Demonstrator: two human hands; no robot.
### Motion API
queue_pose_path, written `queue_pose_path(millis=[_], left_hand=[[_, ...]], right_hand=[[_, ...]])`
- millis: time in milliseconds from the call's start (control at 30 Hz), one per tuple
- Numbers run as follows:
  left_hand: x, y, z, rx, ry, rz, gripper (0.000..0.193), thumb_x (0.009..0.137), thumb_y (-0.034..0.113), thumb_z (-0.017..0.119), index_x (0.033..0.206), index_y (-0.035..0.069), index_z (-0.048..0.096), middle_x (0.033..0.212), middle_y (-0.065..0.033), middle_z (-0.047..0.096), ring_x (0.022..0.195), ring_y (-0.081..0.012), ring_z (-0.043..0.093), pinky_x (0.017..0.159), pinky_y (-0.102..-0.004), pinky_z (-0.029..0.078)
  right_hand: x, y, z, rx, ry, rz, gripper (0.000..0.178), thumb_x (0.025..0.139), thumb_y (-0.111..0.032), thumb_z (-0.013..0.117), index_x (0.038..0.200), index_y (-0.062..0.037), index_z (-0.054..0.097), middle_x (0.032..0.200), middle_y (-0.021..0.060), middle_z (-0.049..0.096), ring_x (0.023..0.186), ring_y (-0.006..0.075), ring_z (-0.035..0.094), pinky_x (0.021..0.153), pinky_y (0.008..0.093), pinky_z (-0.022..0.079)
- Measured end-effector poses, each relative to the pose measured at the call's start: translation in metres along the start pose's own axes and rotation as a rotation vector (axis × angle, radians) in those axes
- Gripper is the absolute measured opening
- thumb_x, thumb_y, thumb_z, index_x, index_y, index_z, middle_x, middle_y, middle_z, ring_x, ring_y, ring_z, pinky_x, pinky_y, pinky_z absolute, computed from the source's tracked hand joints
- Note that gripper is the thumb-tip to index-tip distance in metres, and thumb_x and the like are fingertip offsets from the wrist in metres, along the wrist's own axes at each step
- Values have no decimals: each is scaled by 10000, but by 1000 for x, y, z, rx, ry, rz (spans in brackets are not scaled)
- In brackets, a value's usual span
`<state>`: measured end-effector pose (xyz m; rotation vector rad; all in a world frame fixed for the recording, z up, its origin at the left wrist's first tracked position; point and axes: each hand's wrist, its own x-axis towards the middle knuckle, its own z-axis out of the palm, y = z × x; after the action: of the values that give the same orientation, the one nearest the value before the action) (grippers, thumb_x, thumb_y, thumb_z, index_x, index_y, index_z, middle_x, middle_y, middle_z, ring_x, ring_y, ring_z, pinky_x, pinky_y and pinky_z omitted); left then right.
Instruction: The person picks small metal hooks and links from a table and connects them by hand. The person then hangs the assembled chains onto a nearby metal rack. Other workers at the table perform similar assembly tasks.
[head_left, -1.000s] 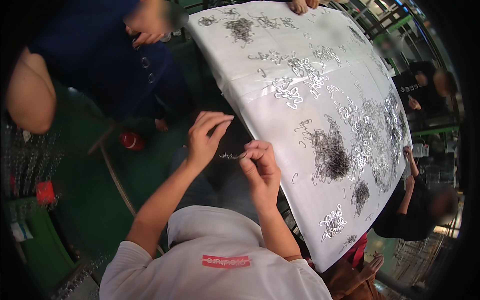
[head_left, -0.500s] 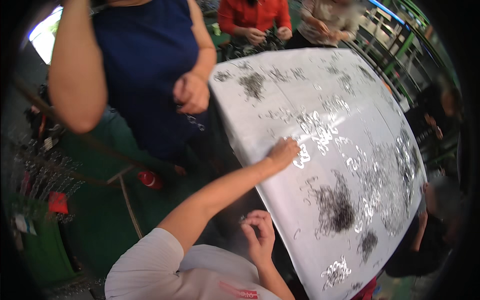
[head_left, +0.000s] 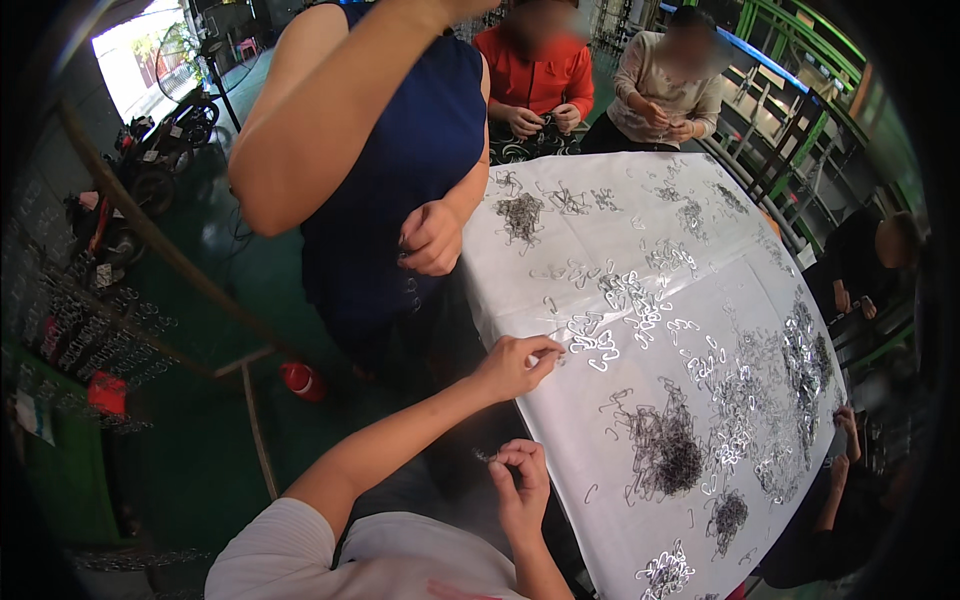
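Head view: wire bits [head_left: 483, 456] (small, blurry) jut leftward from right grip [head_left: 524, 494]

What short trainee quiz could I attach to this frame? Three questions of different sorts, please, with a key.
1. Multiple choice: where is the person's left hand?
A) Behind the back
B) At the edge of the white table, fingertips near shiny curved metal pieces
C) In the lap

2. True or false: the person's right hand holds small metal pieces between thumb and fingers.

3. Fill in the blank: the co-worker closest to the person's left hand wears a sleeveless top coloured ____.

Key:
1. B
2. True
3. Dark blue
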<state>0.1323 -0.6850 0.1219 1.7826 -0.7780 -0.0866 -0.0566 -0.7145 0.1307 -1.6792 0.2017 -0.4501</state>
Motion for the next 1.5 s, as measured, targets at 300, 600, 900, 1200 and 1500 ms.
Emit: queue_pose_path(millis=[300,600,900,1200,1500], left_hand=[[-105,52,-57,-166,164,-179,190,864,20,654,1051,14,624,896,-120,712,830,-178,713,723,-280,562],[-146,84,-60,-76,202,-102,114,814,-18,689,924,3,705,883,-99,714,771,-172,688,676,-266,544],[-141,74,-62,-49,213,-5,173,748,-56,710,899,30,712,904,-91,667,848,-217,632,733,-303,508],[-143,50,-66,-192,61,83,88,896,-61,552,956,-33,611,1040,-112,568,931,-198,579,812,-305,495],[-149,46,-63,-188,2,178,107,886,-58,559,961,-29,630,1041,-112,578,940,-208,579,843,-319,483]], right_hand=[[1,-8,3,-62,-29,-56,87,840,-72,672,885,-13,627,1013,108,546,941,228,564,806,313,460],[-4,-7,10,-35,-33,-85,114,840,-96,687,921,-28,645,1018,93,555,947,223,566,821,314,459],[-1,-5,19,-99,39,-149,102,826,-56,680,913,-27,638,997,108,561,923,256,574,801,334,474],[-14,8,34,12,67,-116,131,883,-156,644,918,-37,602,1002,74,492,982,227,515,814,340,451],[-34,-2,25,-22,150,-149,166,861,-108,664,1001,-39,607,1008,80,520,956,224,540,797,331,464]])
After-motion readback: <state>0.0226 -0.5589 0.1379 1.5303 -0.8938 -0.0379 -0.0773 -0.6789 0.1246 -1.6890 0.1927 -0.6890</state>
